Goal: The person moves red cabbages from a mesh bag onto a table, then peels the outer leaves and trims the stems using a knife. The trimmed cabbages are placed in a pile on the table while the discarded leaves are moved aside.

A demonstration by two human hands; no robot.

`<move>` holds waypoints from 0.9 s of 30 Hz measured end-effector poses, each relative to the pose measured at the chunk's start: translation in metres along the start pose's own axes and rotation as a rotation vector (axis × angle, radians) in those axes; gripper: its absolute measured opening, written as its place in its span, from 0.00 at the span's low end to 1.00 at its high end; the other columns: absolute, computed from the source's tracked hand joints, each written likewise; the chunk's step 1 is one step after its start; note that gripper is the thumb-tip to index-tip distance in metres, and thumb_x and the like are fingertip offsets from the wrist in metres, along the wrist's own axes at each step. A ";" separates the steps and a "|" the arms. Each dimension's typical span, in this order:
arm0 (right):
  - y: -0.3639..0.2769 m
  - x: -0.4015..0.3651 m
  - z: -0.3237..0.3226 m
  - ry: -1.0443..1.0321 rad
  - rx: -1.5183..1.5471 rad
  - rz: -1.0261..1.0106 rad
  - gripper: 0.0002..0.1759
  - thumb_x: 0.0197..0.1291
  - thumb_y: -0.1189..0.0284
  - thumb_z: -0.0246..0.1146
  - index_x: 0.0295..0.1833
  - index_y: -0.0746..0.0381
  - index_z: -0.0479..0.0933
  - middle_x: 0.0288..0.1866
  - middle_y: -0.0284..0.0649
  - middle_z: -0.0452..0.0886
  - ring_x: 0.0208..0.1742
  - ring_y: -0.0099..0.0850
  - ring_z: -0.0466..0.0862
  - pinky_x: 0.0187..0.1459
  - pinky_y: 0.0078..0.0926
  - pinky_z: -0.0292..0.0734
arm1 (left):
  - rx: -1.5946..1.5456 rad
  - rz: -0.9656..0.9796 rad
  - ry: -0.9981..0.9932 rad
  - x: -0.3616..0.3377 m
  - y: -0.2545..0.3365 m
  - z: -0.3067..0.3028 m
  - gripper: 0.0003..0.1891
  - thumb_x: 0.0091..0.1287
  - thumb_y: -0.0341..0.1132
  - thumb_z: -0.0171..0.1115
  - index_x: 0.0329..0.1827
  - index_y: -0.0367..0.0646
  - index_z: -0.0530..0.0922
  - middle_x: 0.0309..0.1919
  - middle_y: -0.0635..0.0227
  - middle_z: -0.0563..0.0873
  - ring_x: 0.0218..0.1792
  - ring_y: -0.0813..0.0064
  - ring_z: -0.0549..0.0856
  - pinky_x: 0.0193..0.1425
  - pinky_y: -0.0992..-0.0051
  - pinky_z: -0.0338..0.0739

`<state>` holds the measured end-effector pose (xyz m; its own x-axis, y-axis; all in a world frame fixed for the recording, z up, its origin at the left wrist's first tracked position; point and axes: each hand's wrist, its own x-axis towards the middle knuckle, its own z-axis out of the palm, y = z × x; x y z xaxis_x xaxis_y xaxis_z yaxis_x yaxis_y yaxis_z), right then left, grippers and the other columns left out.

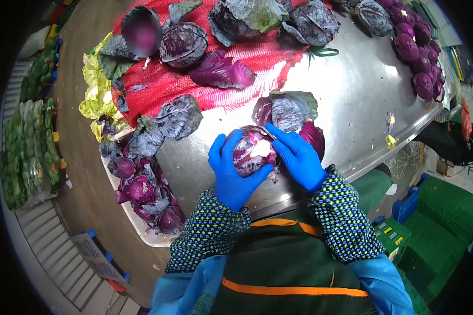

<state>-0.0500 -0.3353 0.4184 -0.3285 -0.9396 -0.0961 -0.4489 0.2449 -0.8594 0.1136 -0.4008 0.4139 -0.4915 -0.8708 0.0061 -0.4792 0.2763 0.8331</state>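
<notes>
A red cabbage (251, 152) with its pale cut stem facing up sits between both blue-gloved hands over the steel table (362, 89). My left hand (231, 170) cups the cabbage from the left and below. On the right, my right hand (295, 155) rests its fingers on the cabbage's top outer leaf. Loose purple leaves (286, 110) lie on the table just beyond the cabbage.
Several untrimmed red cabbages (184, 44) rest on a red net sack (257, 58) at the far side. Trimmed cabbages (418, 50) line the right edge. A white tub (142, 231) at left holds discarded leaves. Green crates (446, 210) stand at lower right, bagged greens (29, 147) at far left.
</notes>
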 end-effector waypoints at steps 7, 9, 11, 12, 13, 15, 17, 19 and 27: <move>0.039 0.023 0.003 -0.134 0.719 0.606 0.20 0.64 0.66 0.58 0.59 0.62 0.72 0.28 0.30 0.74 0.25 0.16 0.70 0.27 0.15 0.68 | -0.017 0.202 -0.034 -0.004 -0.020 -0.013 0.47 0.39 0.35 0.80 0.65 0.43 0.62 0.59 0.54 0.64 0.62 0.58 0.67 0.66 0.64 0.65; 0.025 0.019 0.005 -0.229 0.601 0.563 0.13 0.63 0.65 0.59 0.48 0.62 0.76 0.23 0.28 0.72 0.20 0.15 0.66 0.22 0.15 0.63 | -0.369 -0.030 -0.158 -0.004 -0.046 -0.022 0.49 0.39 0.31 0.79 0.66 0.41 0.60 0.58 0.57 0.69 0.59 0.65 0.72 0.63 0.67 0.69; 0.029 0.018 0.003 -0.048 0.488 0.586 0.07 0.61 0.68 0.62 0.36 0.61 0.75 0.23 0.29 0.73 0.21 0.17 0.70 0.23 0.16 0.65 | -0.761 -0.229 -0.246 -0.014 -0.021 -0.043 0.49 0.39 0.28 0.79 0.66 0.41 0.58 0.59 0.58 0.69 0.58 0.65 0.73 0.61 0.66 0.71; 0.038 0.017 0.000 0.034 0.551 0.528 0.07 0.61 0.68 0.62 0.37 0.62 0.75 0.23 0.29 0.73 0.21 0.17 0.70 0.24 0.16 0.66 | -0.831 -0.209 -0.200 -0.021 -0.004 -0.048 0.49 0.38 0.30 0.80 0.66 0.42 0.59 0.60 0.56 0.68 0.60 0.63 0.72 0.63 0.64 0.69; 0.038 0.015 -0.002 0.116 0.608 0.474 0.08 0.60 0.69 0.62 0.38 0.62 0.75 0.23 0.30 0.73 0.22 0.17 0.71 0.25 0.16 0.67 | -0.903 -0.194 -0.153 -0.026 0.010 -0.051 0.49 0.37 0.32 0.81 0.65 0.43 0.60 0.61 0.54 0.66 0.61 0.61 0.70 0.64 0.62 0.68; 0.010 0.011 -0.025 0.076 0.622 0.528 0.09 0.61 0.68 0.61 0.42 0.63 0.75 0.25 0.31 0.75 0.25 0.17 0.73 0.28 0.16 0.70 | -0.543 0.058 -0.077 -0.021 0.020 -0.055 0.49 0.36 0.34 0.81 0.64 0.44 0.60 0.63 0.52 0.64 0.63 0.58 0.67 0.66 0.60 0.65; -0.047 0.005 -0.044 0.017 0.651 0.651 0.15 0.59 0.69 0.63 0.51 0.63 0.74 0.32 0.33 0.78 0.30 0.18 0.76 0.33 0.16 0.72 | -0.177 0.305 0.020 -0.017 0.023 -0.051 0.50 0.35 0.37 0.82 0.63 0.45 0.61 0.64 0.50 0.61 0.65 0.55 0.65 0.67 0.58 0.62; -0.067 -0.014 -0.046 -0.214 0.810 0.448 0.24 0.56 0.70 0.66 0.58 0.63 0.71 0.38 0.35 0.80 0.37 0.21 0.79 0.39 0.19 0.74 | -0.051 0.360 0.131 -0.017 0.024 -0.047 0.50 0.33 0.40 0.83 0.62 0.46 0.62 0.65 0.47 0.57 0.67 0.53 0.60 0.69 0.57 0.57; -0.062 -0.013 -0.047 0.081 0.712 0.618 0.08 0.56 0.69 0.60 0.37 0.62 0.75 0.25 0.32 0.75 0.24 0.20 0.75 0.28 0.16 0.73 | -1.285 -0.407 0.054 -0.026 0.035 -0.050 0.49 0.49 0.44 0.74 0.70 0.40 0.52 0.66 0.57 0.62 0.65 0.57 0.68 0.68 0.59 0.64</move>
<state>-0.0571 -0.3272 0.4968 -0.4070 -0.6662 -0.6249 0.4283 0.4651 -0.7747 0.1461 -0.3890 0.4708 -0.4355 -0.8222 -0.3666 0.4466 -0.5509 0.7051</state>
